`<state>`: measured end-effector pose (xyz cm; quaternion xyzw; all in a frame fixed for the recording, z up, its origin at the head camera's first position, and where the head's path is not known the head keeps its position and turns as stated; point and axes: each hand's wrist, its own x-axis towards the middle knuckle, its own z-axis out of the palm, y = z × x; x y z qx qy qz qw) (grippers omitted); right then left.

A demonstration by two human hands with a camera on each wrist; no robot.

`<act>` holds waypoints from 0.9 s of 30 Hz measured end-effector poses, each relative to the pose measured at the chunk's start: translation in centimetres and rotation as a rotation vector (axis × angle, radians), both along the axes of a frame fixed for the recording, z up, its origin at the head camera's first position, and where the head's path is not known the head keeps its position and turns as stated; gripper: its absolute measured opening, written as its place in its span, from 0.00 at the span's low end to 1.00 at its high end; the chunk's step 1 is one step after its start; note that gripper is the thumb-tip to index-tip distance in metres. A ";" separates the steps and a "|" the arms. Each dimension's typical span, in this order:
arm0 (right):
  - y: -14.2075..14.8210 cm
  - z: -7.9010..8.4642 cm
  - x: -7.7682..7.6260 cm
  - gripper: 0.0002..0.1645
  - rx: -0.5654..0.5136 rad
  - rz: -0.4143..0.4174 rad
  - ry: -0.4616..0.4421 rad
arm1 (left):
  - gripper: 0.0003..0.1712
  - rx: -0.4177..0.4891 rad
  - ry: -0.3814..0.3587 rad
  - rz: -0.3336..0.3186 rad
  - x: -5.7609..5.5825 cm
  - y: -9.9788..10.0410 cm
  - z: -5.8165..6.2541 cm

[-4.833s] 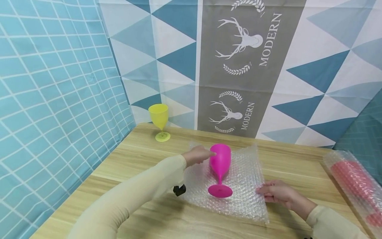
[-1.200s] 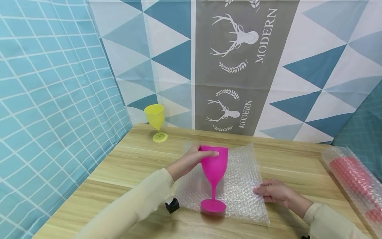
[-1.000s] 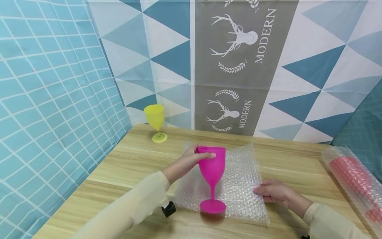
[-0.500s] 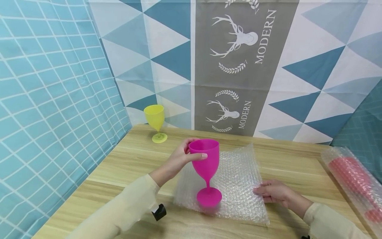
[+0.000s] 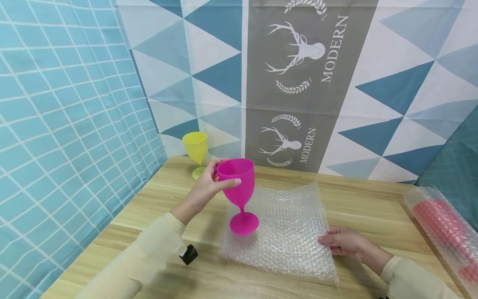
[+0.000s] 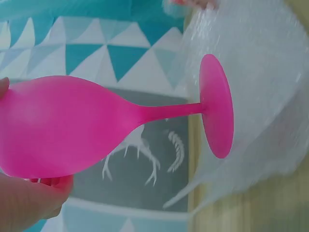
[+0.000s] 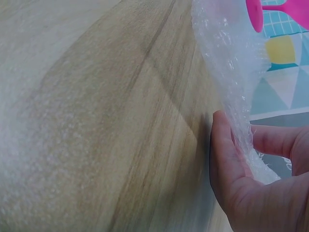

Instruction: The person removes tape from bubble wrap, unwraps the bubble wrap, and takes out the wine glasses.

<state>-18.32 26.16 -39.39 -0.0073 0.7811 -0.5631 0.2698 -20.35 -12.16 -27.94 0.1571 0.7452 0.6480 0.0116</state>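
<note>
Table [image 5: 366, 203]: wood-look top, under everything.
Bubble wrap [image 5: 295, 234]: spread on table, R edge slightly raised; mid uncovered now vs 4.8 s ago.
Wrapped red item [image 5: 440, 220]: far R, partly out of frame.
Pink goblet [image 5: 242, 193]: up & L vs 0.5 s ago, rim up, slight tilt; base over wrap's L part, looks off the surface, so prob. no contact betw. the 2 at this pt.
Yellow goblet [image 5: 196, 147]: upright, back L, base partly hidden.
L hand [image 5: 203, 185]: clamped round pink goblet's bowl, thumb in front.
R hand [image 5: 345, 241]: pinching wrap's R edge, well apart from L hand & pink goblet.
</note>
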 end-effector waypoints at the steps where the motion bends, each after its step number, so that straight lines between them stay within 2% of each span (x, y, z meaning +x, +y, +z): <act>1: 0.0 0.0 0.0 0.54 -0.001 0.000 0.001 | 0.38 -0.005 0.008 0.019 -0.2 -0.3 0.1; 11: 0.1 -0.1 0.1 0.52 -0.008 0.007 0.024 | 0.40 -0.027 0.022 0.184 -3.6 -3.1 0.1; 17: 0.2 -0.2 0.3 0.51 -0.006 -0.008 0.026 | 0.41 -0.035 -0.010 0.269 -6.1 -4.2 -0.6; 22: 0.1 -0.3 0.4 0.50 -0.013 -0.005 0.028 | 0.44 -0.023 -0.012 0.340 -8.4 -4.5 -1.7; 25: 0.0 -0.5 0.5 0.42 -0.035 -0.007 0.031 | 0.44 -0.004 -0.013 0.359 -9.6 -4.5 -2.3; 27: -0.1 -0.6 0.6 0.32 -0.057 -0.007 0.033 | 0.45 -0.013 -0.012 0.366 -10.3 -4.5 -2.6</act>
